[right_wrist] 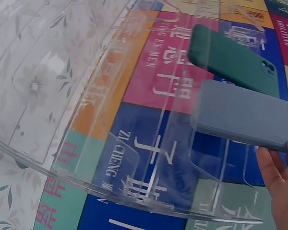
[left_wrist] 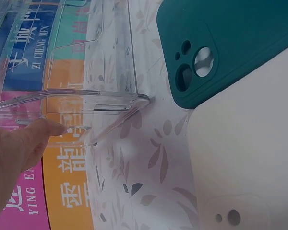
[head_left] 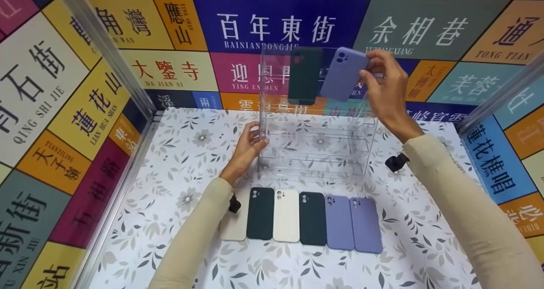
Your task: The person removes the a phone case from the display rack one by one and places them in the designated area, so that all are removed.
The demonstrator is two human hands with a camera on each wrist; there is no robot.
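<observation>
My right hand (head_left: 389, 85) pinches a purple phone case (head_left: 345, 73) by its right edge, at the top of a clear acrylic display rack (head_left: 314, 163). Just left of it, a dark green phone case (head_left: 305, 76) stands upright in the rack's top tier. In the right wrist view the purple case (right_wrist: 242, 115) overlaps the lower part of the green one (right_wrist: 233, 60). Low on the rack's left side, my left hand (head_left: 246, 151) grips the clear side panel with thumb and fingers; the left wrist view shows its fingertips at the panel edge (left_wrist: 120, 96).
In front of the rack lies a row of phone cases: two cream (head_left: 286, 216), two dark green (head_left: 260, 214) and two purple (head_left: 366, 225). A floral cloth (head_left: 178, 238) covers the table. Printed sign walls (head_left: 280, 23) and metal posts (head_left: 108, 51) enclose it.
</observation>
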